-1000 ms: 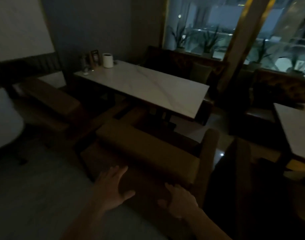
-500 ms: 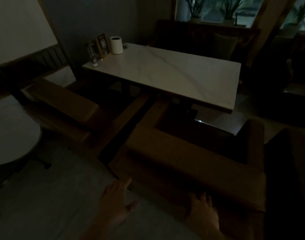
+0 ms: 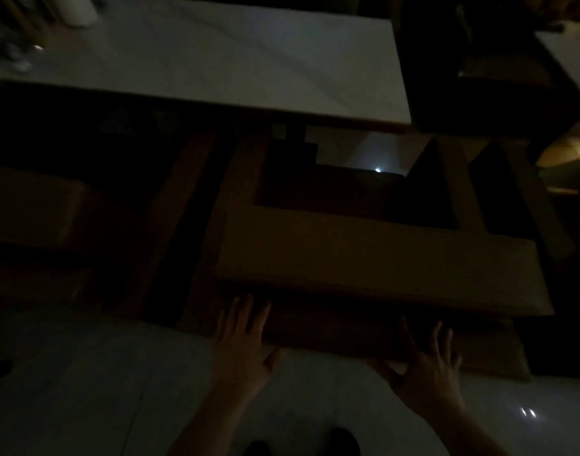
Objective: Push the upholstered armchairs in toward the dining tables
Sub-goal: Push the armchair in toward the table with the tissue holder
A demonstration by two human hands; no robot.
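Both hands lie flat against the back of the armchair (image 3: pixel 380 258), just under its padded top edge. The left hand (image 3: pixel 241 350) has its fingers (image 3: pixel 246 311) spread and pointing up at the chair's left corner; the right hand (image 3: pixel 426 366) is splayed too, fingertips on the back panel. Beyond the fingers, the chair's arms reach toward the table (image 3: pixel 216 60). Light floor (image 3: pixel 84 390) lies below the palms.
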